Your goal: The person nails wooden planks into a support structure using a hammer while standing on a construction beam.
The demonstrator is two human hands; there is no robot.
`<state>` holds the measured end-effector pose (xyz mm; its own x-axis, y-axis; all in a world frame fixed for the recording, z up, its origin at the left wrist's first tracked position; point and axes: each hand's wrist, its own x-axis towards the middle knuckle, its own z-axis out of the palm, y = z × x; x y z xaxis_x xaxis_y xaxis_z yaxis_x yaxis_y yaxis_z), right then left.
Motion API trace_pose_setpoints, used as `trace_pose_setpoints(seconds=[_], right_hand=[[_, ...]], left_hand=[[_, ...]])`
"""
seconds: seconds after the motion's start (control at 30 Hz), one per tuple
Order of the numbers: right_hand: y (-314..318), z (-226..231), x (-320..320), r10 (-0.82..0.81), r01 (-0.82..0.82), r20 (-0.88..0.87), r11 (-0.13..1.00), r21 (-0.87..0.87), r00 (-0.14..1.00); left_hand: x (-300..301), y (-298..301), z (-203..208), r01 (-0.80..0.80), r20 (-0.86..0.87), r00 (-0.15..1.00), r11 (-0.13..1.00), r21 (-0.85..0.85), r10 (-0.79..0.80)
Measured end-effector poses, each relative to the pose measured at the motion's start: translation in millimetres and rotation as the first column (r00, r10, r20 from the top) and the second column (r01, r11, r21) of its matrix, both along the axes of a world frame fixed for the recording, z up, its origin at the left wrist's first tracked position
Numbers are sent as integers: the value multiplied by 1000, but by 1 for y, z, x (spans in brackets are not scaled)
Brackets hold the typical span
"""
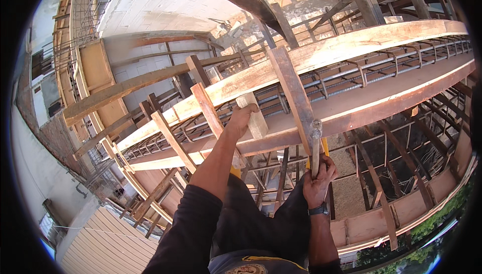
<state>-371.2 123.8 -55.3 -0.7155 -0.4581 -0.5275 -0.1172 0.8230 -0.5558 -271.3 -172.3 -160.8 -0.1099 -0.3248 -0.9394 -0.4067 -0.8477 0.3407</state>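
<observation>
While I watch through the head view, both hands are gripping.
My left fingers point(249, 109) wrap a short wooden block point(258, 125); my right fingers point(329, 168) clasp a hammer point(316, 147), its head beyond them; a plank point(291, 90) crosses between.

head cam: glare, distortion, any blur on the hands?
Head view: bright light washes out parts of the white block wall; head view: fisheye bows the long plank, corners black; head view: left hand and right hand look reasonably sharp.

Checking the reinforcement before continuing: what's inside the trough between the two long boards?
Steel bars with bent stirrups run lengthwise. Parts under the broad wooden crosspiece, left hand and its wood block are covered.
</observation>
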Motion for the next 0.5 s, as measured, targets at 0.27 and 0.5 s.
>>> trace_pose_setpoints(seconds=[0.27,0.5], right_hand=[[40,-21,-11,135,-125,-102,988,94,986],[59,-44,-26,263,-253,-84,961,110,961]], left_hand=[[-31,40,136,415,147,909,885,-210,-391],[136,78,167,326,290,919,929,-176,-268]])
